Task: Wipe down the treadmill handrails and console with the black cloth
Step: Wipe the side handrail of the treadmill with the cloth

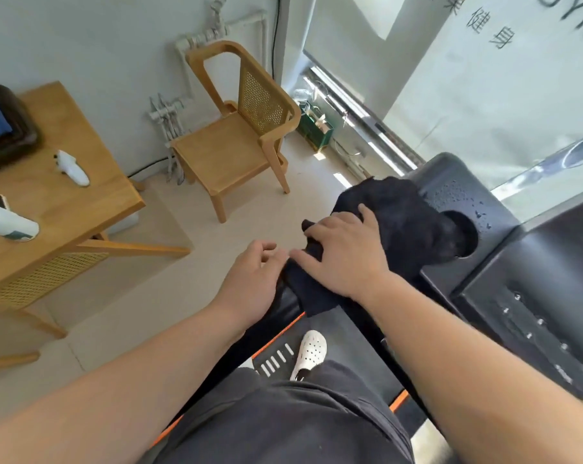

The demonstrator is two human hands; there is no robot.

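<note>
Beige floor (169,296), pale wall, bright frosted window (484,95) at top right w/ lettering. Nearest: person's dark shorts (283,423) at bottom center, white perforated shoe (311,353) on treadmill deck (357,343), orange trim along deck edge. Both bare forearms reach up from bottom edge.

Left hand (249,279): half curled, fingers loosely bent, touching the near end of the cloth at the handrail (283,306); real grip or just contact, can't tell. Right hand (343,256): flat, fingers spread, palm down pressing on black cloth (400,222), not closed round it.

Cloth draped over the handrail's top and onto the console (484,236) corner (bunched, not folded). Long axis runs lower left to upper right, following the rail; near end hangs by left hand, far end lies beside the round cup recess. Water droplets on console plastic beyond cloth. Button panel (534,329) to the right.

Further left: wooden table (65,209) w/ white spray bottle (8,224) lying on it, small white object (72,169), dark tray (5,128). Behind: wooden cane-back chair (236,128) by wall, white pipes (169,115), green bag (313,128) by window.
</note>
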